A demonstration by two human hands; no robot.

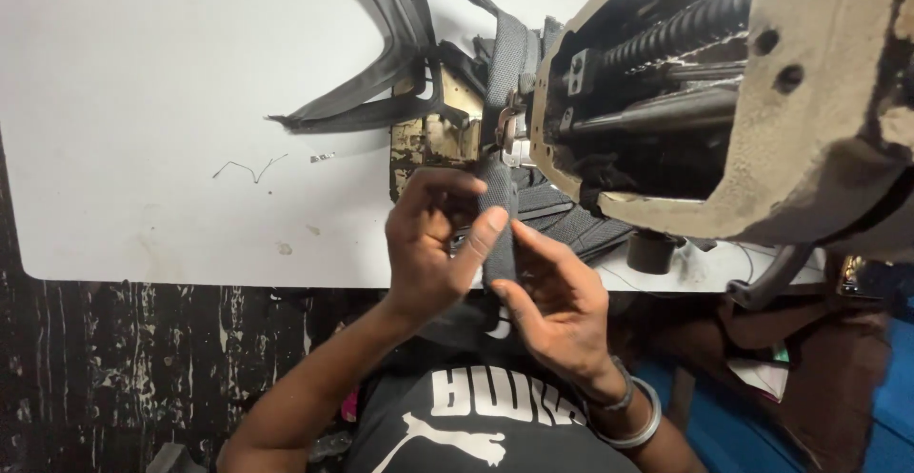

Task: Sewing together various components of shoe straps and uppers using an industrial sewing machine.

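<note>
A dark grey woven strap [498,221] runs from the sewing machine's presser foot [511,135] down toward me. My left hand [433,245] pinches the strap's near end, thumb pressed on its front. My right hand [562,311], with metal bangles on the wrist, holds the same strap from the right side, fingers against its edge. Both hands sit just in front of the needle area, at the table's near edge. More of the strap [514,49] continues behind the foot.
The beige sewing machine head [762,102] fills the upper right, its open side showing shafts. A white table [171,121] spreads left, with black curved trim pieces [381,64] and loose threads on it. Dark quilted fabric [571,221] lies under the machine.
</note>
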